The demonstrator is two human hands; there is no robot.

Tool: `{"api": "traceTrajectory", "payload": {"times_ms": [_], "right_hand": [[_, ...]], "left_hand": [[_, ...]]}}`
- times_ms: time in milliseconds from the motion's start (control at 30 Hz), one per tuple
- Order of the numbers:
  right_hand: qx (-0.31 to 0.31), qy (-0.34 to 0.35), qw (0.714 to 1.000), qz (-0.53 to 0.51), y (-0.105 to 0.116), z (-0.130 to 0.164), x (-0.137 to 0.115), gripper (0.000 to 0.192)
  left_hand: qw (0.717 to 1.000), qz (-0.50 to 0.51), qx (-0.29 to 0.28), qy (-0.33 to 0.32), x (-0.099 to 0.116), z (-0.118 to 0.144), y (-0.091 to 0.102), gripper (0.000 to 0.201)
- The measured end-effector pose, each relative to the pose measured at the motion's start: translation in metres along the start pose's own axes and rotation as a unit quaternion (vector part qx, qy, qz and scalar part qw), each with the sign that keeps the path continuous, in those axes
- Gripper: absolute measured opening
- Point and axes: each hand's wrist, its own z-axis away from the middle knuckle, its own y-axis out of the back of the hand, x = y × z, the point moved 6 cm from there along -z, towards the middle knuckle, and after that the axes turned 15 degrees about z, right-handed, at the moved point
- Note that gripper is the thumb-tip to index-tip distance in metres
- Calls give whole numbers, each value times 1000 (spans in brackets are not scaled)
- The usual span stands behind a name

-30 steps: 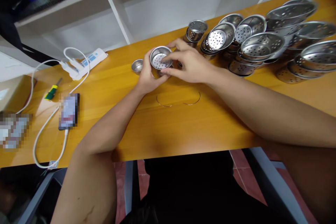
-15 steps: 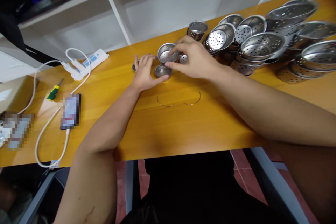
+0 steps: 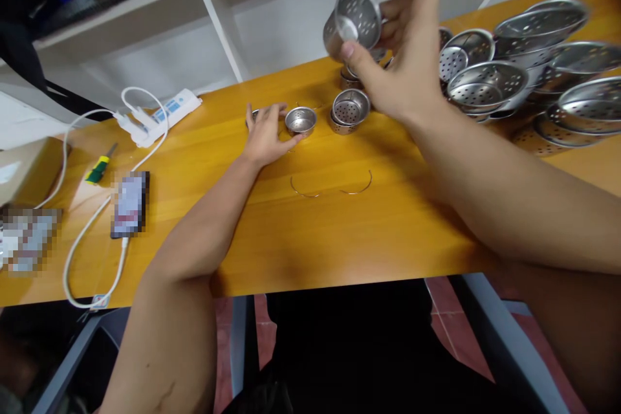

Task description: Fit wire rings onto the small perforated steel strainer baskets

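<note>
My right hand (image 3: 407,58) is raised above the table, its thumb and fingers gripping a perforated metal cup (image 3: 359,16) tilted with its mouth toward me. My left hand (image 3: 265,136) rests on the table with fingers spread. Its thumb lies at the near edge of a small shallow metal cup (image 3: 301,121), touching or very close. Another small metal piece (image 3: 251,118) is mostly hidden behind the left fingers. Right of the shallow cup stand perforated cups (image 3: 349,111), apparently nested. Two thin curved wires (image 3: 356,192) lie in front of them.
Several stacks of perforated metal cups (image 3: 488,87) fill the table's right side. To the left are a power strip (image 3: 174,113) with white cables, a screwdriver (image 3: 98,169), a phone (image 3: 130,204) and a cardboard box (image 3: 36,171). White shelving (image 3: 301,19) stands behind.
My right hand has risen up and to the right, lifting a perforated cup. The cup behind the shallow one is gone from its place. My left hand has barely moved.
</note>
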Motion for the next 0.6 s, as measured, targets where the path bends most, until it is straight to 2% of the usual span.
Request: {"api": "traceTrajectory", "payload": {"times_ms": [33, 100, 233, 333, 400, 467, 533, 600], "right_hand": [[49, -5, 999, 7, 2, 0, 4, 92], [65, 3, 997, 35, -8, -1, 9, 96], [-37, 42, 991, 122, -44, 2, 13, 91], [-54, 62, 980, 179, -61, 7, 13, 88], [-57, 68, 974, 208, -69, 9, 14, 84], [-58, 74, 969, 230, -75, 10, 16, 80], [-56, 81, 966, 238, -79, 11, 18, 77], [-55, 88, 966, 237, -81, 11, 19, 75]], "left_hand": [[1000, 1, -6, 0, 0, 1, -1, 92], [1000, 2, -15, 0, 2, 2, -3, 95], [1000, 11, -2, -8, 2, 1, 2, 101], [998, 25, 54, -29, -7, -4, 15, 94], [992, 38, 114, -27, -25, -8, 26, 79], [985, 52, 166, 2, -50, -11, 35, 68], [979, 70, 186, 45, -76, -12, 38, 69], [978, 83, 170, 86, -97, -12, 35, 78]]}}
